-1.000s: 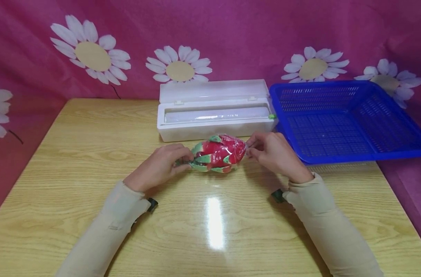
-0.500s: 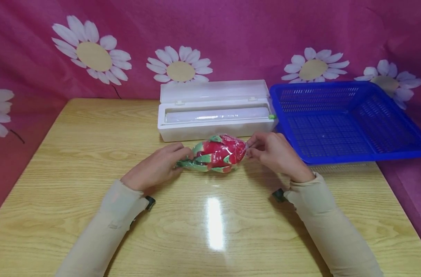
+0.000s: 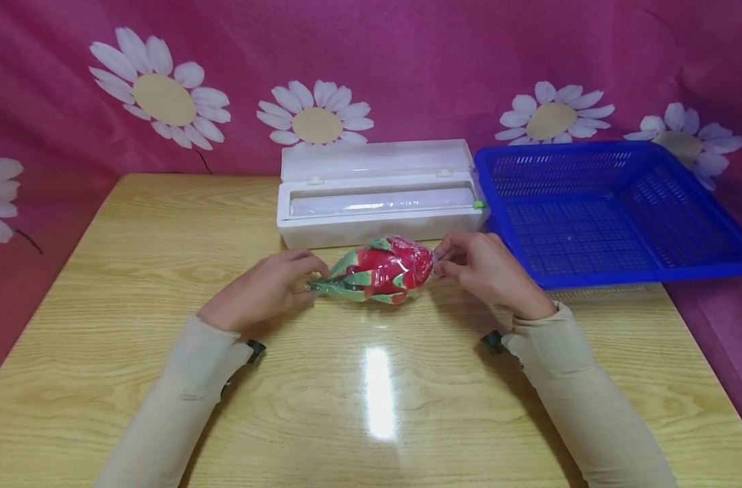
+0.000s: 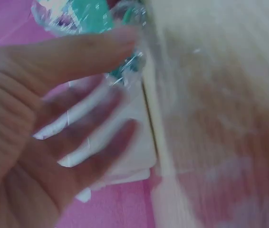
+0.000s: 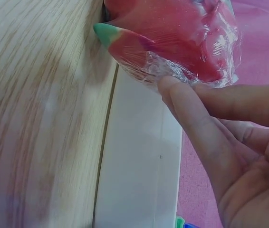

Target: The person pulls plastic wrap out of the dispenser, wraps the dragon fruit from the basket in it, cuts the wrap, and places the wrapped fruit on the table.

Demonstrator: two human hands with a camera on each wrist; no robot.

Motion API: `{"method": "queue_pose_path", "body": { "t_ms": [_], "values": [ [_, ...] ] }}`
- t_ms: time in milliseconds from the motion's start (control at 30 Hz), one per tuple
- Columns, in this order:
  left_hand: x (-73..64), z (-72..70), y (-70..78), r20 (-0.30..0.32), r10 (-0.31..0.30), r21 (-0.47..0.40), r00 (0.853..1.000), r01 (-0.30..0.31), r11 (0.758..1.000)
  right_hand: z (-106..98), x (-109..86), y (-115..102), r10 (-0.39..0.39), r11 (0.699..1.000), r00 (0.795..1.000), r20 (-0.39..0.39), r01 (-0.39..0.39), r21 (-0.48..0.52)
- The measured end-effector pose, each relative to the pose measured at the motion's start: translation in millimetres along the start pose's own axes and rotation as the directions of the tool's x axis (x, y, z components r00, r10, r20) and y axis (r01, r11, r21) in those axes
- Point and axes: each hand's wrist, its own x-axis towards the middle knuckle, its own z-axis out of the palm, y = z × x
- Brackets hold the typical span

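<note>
A red dragon fruit (image 3: 385, 271) with green-tipped scales, wrapped in clear plastic film, lies across the middle of the table. At its leafy left end, my left hand (image 3: 267, 288) has thumb and fingers around the gathered film and green tips. The left wrist view shows that thumb (image 4: 101, 52) against the film, the other fingers spread and blurred. My right hand (image 3: 483, 271) pinches the film at the red right end. Close up in the right wrist view, the film (image 5: 168, 69) bunches at the fingertips of this hand.
Behind the fruit stands a white cling film dispenser (image 3: 383, 234), lid raised, with a film roll (image 3: 383, 202) inside and a green slider at its right. A blue plastic basket (image 3: 596, 278) sits at the right, overhanging the wooden table (image 3: 163, 257). A pink daisy-print cloth (image 3: 407, 74) hangs behind.
My left hand has slid leftward along the fruit's leafy end, exposing more of the green tips. The right hand and the fruit have stayed in place.
</note>
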Motion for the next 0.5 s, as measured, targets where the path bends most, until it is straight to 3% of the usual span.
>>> {"method": "queue_pose_path", "body": {
  "t_ms": [100, 167, 267, 500],
  "values": [
    [-0.3, -1.2, -4.2, 0.021, -0.019, 0.011, 1.0, 0.019, 1.0, -0.4, -0.4, 0.1, 0.006, 1.0, 1.0, 0.005, -0.006, -0.001],
    [0.3, -1.3, -6.6, 0.021, 0.002, 0.035, 1.0, -0.003, 0.999, -0.5, -0.9, 0.1, 0.009, 1.0, 1.0, 0.011, -0.009, 0.003],
    [1.7, -1.3, -8.5, 0.004, 0.034, 0.051, 0.999, -0.034, 0.998, -0.5, -1.4, 0.3, 0.012, 1.0, 1.0, 0.015, -0.012, 0.005],
    [2.2, -1.4, -9.7, -0.047, 0.047, 0.052, 0.998, -0.045, 0.998, -0.3, -1.4, 0.8, -0.006, 1.0, 1.0, 0.008, 0.006, -0.005]
  ]
}}
